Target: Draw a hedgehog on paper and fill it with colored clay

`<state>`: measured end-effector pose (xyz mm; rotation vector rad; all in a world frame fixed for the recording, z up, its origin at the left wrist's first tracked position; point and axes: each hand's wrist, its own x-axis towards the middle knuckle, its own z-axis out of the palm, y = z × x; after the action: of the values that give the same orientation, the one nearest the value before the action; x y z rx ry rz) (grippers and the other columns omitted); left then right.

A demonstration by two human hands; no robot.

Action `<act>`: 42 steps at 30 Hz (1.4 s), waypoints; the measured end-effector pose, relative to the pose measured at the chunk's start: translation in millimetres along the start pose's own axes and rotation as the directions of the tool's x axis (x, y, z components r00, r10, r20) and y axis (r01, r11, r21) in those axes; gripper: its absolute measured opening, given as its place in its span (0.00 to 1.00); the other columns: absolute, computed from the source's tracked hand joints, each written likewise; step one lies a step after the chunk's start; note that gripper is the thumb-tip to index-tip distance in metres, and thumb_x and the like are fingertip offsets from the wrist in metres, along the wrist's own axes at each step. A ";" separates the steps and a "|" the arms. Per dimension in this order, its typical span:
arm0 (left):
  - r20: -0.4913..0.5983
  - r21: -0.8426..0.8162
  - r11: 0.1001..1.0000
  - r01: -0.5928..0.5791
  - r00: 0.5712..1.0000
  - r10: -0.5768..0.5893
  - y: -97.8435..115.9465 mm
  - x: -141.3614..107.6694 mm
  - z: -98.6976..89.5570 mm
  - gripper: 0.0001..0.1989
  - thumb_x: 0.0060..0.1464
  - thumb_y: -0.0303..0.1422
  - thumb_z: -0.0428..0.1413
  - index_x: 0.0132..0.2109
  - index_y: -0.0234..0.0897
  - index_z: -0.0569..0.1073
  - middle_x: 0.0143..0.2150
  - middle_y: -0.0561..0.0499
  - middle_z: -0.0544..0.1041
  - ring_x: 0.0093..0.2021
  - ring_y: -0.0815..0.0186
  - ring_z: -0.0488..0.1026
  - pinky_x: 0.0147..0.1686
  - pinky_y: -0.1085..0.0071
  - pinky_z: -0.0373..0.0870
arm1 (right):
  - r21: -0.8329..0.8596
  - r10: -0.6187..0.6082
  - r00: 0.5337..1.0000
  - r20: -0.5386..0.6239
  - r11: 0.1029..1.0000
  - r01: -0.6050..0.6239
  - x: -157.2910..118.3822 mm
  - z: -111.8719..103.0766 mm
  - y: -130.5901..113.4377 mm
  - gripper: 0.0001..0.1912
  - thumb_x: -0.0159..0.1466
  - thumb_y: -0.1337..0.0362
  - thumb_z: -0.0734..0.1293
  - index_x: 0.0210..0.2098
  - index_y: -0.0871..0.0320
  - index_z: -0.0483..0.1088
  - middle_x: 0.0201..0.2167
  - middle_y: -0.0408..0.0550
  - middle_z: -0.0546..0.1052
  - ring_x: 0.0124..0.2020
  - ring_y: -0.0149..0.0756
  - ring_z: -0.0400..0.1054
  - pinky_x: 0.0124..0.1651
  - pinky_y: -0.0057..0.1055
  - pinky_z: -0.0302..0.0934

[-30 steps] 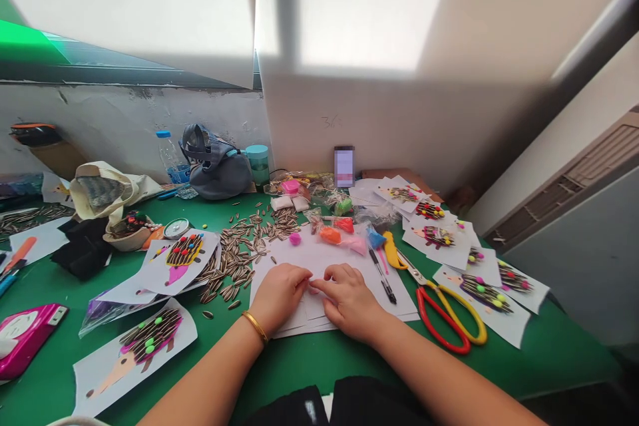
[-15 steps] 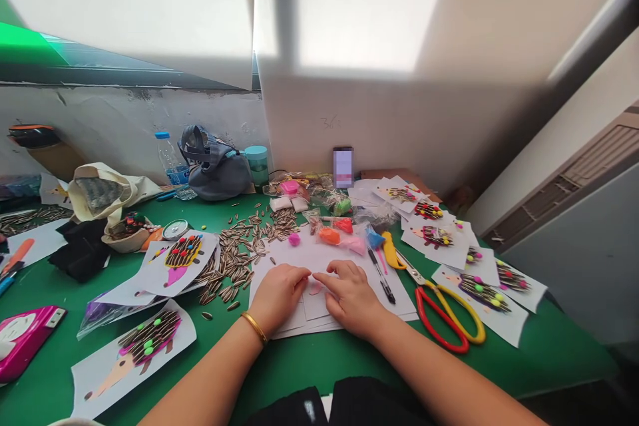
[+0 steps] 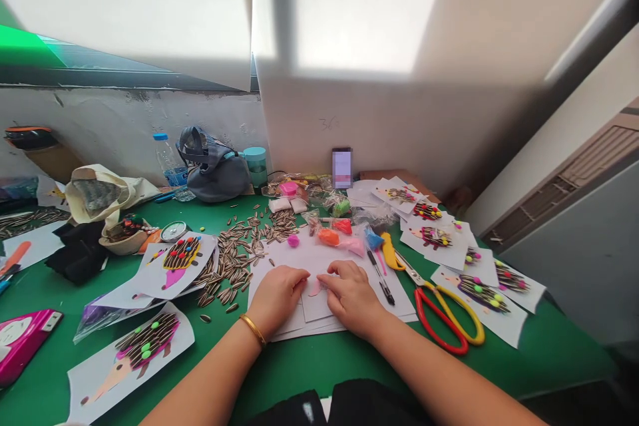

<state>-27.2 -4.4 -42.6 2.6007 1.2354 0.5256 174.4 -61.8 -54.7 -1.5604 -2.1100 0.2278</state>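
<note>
My left hand [image 3: 277, 296] and right hand [image 3: 352, 299] rested around a small pink paper cutout [image 3: 314, 288] on white paper.

Both hands lay palm down, fingers loosely curled, with no visible grip on anything. The cutout sat on a white card [image 3: 317, 306] between my fingertips, a little more exposed after my right hand drew slightly back. A gold bangle [image 3: 252, 331] circled my left wrist. To the right lay a black pen [image 3: 380, 285] and red-and-yellow scissors [image 3: 444, 323]. Farther left, loose sunflower seeds [image 3: 232, 249] spilled across the green table [image 3: 299, 373], beside a paper hedgehog picture [image 3: 182, 259] with seed spines and bright clay balls.
</note>
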 end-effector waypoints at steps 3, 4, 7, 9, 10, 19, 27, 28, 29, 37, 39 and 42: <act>0.000 -0.004 1.000 -0.003 1.000 0.003 0.5 0.0 -0.1 0.10 0.61 0.30 0.52 0.46 0.40 0.78 0.39 0.48 0.81 0.40 0.61 0.75 0.41 0.66 0.69 | -0.006 -0.008 1.000 0.011 1.000 0.008 -0.5 0.9 0.2 0.22 0.59 0.71 0.64 0.51 0.48 0.73 0.48 0.49 0.70 0.51 0.43 0.60 0.53 0.42 0.52; -0.001 -0.004 1.000 -0.004 1.000 0.004 0.5 0.1 -0.1 0.10 0.61 0.30 0.52 0.45 0.40 0.78 0.39 0.48 0.81 0.40 0.61 0.75 0.41 0.66 0.69 | -0.007 -0.009 1.000 0.014 1.000 0.009 -0.7 0.9 0.5 0.22 0.59 0.71 0.64 0.50 0.48 0.74 0.48 0.49 0.70 0.51 0.43 0.60 0.53 0.41 0.52; -0.008 -0.004 1.000 -0.008 1.000 0.008 0.0 0.4 0.1 0.11 0.61 0.30 0.52 0.46 0.40 0.78 0.39 0.48 0.81 0.40 0.61 0.75 0.41 0.66 0.69 | 0.009 -0.045 0.999 0.008 0.999 0.045 -1.9 -0.5 1.0 0.22 0.58 0.72 0.64 0.50 0.47 0.74 0.48 0.49 0.69 0.51 0.43 0.60 0.54 0.41 0.51; -0.011 -0.002 1.000 -0.014 1.000 0.014 -0.4 0.5 0.3 0.10 0.61 0.30 0.52 0.45 0.40 0.78 0.39 0.48 0.81 0.40 0.61 0.75 0.41 0.66 0.69 | 0.026 -0.102 0.995 0.014 0.995 0.101 -2.9 -1.9 0.3 0.22 0.58 0.72 0.65 0.49 0.46 0.74 0.48 0.48 0.69 0.51 0.42 0.60 0.54 0.40 0.51; -0.012 -0.001 1.000 -0.019 1.000 0.019 -0.6 0.4 0.4 0.10 0.61 0.31 0.52 0.45 0.40 0.78 0.38 0.48 0.81 0.40 0.61 0.76 0.41 0.66 0.69 | 0.028 -0.130 0.991 0.022 0.991 0.129 -3.3 -2.6 -0.4 0.22 0.58 0.71 0.65 0.49 0.45 0.74 0.48 0.48 0.69 0.51 0.42 0.60 0.54 0.40 0.51; -0.022 -0.014 1.000 -0.025 0.999 0.025 -0.4 0.3 0.5 0.10 0.61 0.30 0.52 0.44 0.40 0.78 0.38 0.48 0.81 0.40 0.60 0.76 0.41 0.66 0.69 | -0.014 -0.190 0.979 0.068 0.981 0.191 -2.8 -1.3 -7.1 0.21 0.58 0.70 0.65 0.49 0.47 0.73 0.48 0.47 0.69 0.50 0.42 0.59 0.53 0.40 0.51; -0.016 -0.007 1.000 -0.025 1.000 0.025 -0.9 0.9 0.6 0.10 0.60 0.29 0.52 0.44 0.40 0.78 0.38 0.49 0.81 0.40 0.61 0.76 0.41 0.66 0.69 | -0.049 -0.241 0.968 0.076 0.968 0.245 -4.4 -1.3 -7.5 0.19 0.59 0.67 0.66 0.49 0.47 0.73 0.50 0.48 0.70 0.52 0.44 0.59 0.53 0.43 0.50; -0.017 -0.008 1.000 -0.026 1.000 0.025 -1.0 0.9 0.8 0.10 0.60 0.29 0.52 0.44 0.40 0.78 0.38 0.49 0.81 0.40 0.61 0.76 0.41 0.66 0.69 | -0.042 -0.248 0.967 0.065 0.967 0.251 -5.0 -1.7 -7.5 0.20 0.58 0.68 0.66 0.50 0.46 0.72 0.50 0.48 0.70 0.52 0.44 0.59 0.53 0.42 0.50; -0.021 -0.009 1.000 -0.028 0.999 0.027 -1.1 0.8 1.0 0.10 0.60 0.29 0.53 0.44 0.40 0.78 0.38 0.49 0.81 0.39 0.61 0.76 0.40 0.66 0.69 | -0.032 -0.252 0.966 0.052 0.967 0.254 -5.5 -2.3 -7.5 0.21 0.58 0.69 0.66 0.51 0.46 0.72 0.50 0.48 0.70 0.51 0.44 0.59 0.53 0.42 0.50; -0.211 -0.113 0.993 -0.018 0.978 -0.006 -0.2 0.2 -3.1 0.05 0.58 0.34 0.57 0.39 0.39 0.75 0.34 0.51 0.80 0.36 0.63 0.74 0.39 0.66 0.68 | 0.063 -0.072 0.989 -0.132 0.995 0.081 -4.1 -8.4 1.2 0.18 0.61 0.71 0.63 0.50 0.53 0.72 0.44 0.50 0.72 0.47 0.42 0.63 0.52 0.40 0.55; -0.213 -0.148 0.989 0.005 0.976 -0.037 0.5 -0.1 -5.5 0.06 0.59 0.36 0.56 0.36 0.39 0.75 0.33 0.51 0.79 0.36 0.63 0.74 0.38 0.67 0.68 | 0.074 -0.028 0.989 -0.147 0.996 0.039 -2.3 -9.1 6.0 0.17 0.61 0.71 0.62 0.48 0.53 0.73 0.44 0.50 0.73 0.47 0.42 0.64 0.52 0.40 0.56; -0.199 -0.183 0.982 0.037 0.977 -0.074 -0.1 -0.3 -6.1 0.09 0.62 0.36 0.52 0.35 0.39 0.74 0.32 0.52 0.79 0.34 0.64 0.74 0.35 0.68 0.68 | 0.073 0.003 0.987 -0.161 0.997 0.009 -0.1 -9.1 12.2 0.16 0.62 0.70 0.62 0.48 0.53 0.73 0.43 0.50 0.73 0.48 0.42 0.64 0.51 0.40 0.57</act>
<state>-29.9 -4.3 -37.2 2.4031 1.2536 0.8706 189.1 -59.4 -52.0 -1.4816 -1.9578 0.1700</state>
